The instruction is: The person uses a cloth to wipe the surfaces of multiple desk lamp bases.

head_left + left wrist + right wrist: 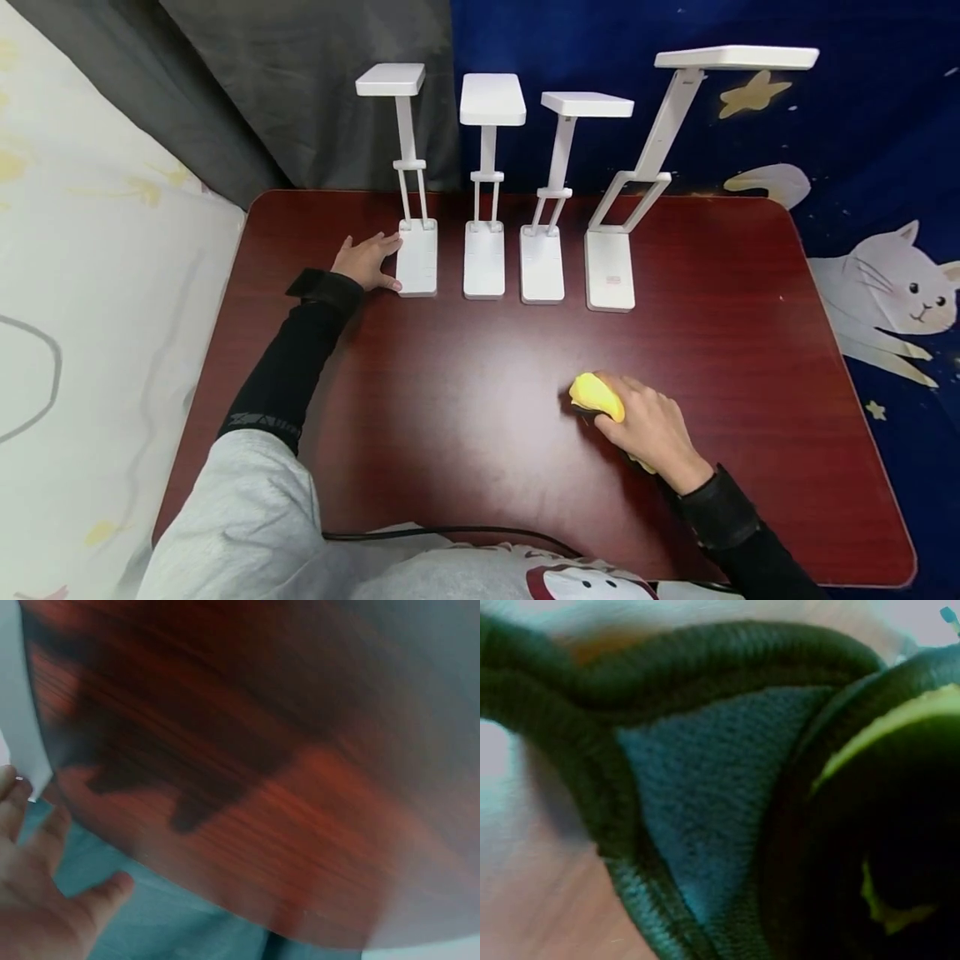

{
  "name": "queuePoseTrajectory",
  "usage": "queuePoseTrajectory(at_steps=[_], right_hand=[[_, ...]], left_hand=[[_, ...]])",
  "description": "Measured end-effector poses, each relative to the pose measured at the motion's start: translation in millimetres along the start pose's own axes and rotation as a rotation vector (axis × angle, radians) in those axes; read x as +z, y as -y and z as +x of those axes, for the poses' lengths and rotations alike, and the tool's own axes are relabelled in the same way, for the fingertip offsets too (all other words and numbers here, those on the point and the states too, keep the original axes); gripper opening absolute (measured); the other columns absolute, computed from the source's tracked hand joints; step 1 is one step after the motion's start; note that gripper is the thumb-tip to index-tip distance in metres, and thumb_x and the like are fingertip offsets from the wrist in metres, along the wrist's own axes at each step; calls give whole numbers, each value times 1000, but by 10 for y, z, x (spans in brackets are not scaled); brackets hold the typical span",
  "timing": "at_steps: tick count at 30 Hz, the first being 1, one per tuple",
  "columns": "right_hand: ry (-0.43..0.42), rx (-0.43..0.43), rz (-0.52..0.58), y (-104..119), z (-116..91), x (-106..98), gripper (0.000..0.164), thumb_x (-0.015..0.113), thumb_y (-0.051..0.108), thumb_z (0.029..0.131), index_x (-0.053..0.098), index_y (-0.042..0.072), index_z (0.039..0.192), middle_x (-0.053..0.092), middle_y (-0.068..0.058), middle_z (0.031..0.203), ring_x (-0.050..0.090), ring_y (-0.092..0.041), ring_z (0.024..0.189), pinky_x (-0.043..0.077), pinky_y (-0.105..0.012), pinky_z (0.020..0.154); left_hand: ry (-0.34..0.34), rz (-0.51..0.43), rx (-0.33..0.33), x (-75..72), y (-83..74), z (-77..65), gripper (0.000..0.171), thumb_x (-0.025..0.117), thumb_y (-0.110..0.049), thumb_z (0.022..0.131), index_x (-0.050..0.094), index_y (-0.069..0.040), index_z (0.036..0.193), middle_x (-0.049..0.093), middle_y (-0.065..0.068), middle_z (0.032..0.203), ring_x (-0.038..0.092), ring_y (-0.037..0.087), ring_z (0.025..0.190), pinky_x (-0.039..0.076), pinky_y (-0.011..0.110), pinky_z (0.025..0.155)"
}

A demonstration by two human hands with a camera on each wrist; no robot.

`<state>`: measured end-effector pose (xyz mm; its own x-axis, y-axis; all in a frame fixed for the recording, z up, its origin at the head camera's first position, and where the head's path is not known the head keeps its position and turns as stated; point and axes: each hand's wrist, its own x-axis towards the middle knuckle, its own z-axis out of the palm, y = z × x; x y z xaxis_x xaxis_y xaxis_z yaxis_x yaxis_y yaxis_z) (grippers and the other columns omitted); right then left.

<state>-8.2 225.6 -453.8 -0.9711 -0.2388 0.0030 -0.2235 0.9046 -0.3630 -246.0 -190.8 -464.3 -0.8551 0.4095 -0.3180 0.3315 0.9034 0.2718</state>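
A row of white folding desk lamps stands along the table's far side. Beside the leftmost lamp [417, 258], my left hand [365, 262] lies with spread fingers, its fingertips and thumb touching the base's left edge. The left wrist view shows that hand [45, 892] with its fingers apart. My right hand [651, 423] grips a soft-looking yellow thing [595, 395] with a dark underside, low over the table's right half; its exact kind is unclear. Dark-edged blue-grey fabric [705, 772] fills the blurred right wrist view, with yellow bits at its right.
The other lamps, a second [483, 260], a third [542, 265] and the largest [610, 271], stand to the right on the reddish-brown table [465, 392]. Behind hang grey [322, 100] and blue [862, 100] curtains. A black cable [450, 529] runs along the near edge.
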Motion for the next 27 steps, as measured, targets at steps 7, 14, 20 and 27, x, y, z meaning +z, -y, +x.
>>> queuePoseTrajectory(at_steps=[7,14,20,27], right_hand=[[-85,220,24,-491,69,-74,58,68,25,70,52,11,124,60,-15,97,54,-26,61,37,-36,41],[-102,388,-2,-984,157,-202,62,64,27,77,42,10,132,55,-22,96,55,-39,70,37,-44,44],[-51,449,-7,-1108,193,-108,73,60,35,80,29,3,137,46,-25,99,44,-42,85,37,-48,53],[-41,417,-49,-1102,316,-34,83,58,42,80,20,-2,139,39,-29,109,35,-46,95,32,-57,67]], left_hand=[[-207,13,0,87,-133,-362,68,72,-21,76,42,-4,135,36,9,142,29,25,131,8,59,103],[-322,-61,8,311,-301,-1019,61,64,-27,84,41,-6,136,36,9,142,30,25,131,9,57,104],[-390,-118,-24,526,-329,-1557,58,63,-27,84,43,-5,134,37,11,141,33,28,129,11,58,103],[-414,-162,-111,706,-282,-1861,56,64,-26,84,46,-3,132,39,15,138,35,31,127,15,60,100]])
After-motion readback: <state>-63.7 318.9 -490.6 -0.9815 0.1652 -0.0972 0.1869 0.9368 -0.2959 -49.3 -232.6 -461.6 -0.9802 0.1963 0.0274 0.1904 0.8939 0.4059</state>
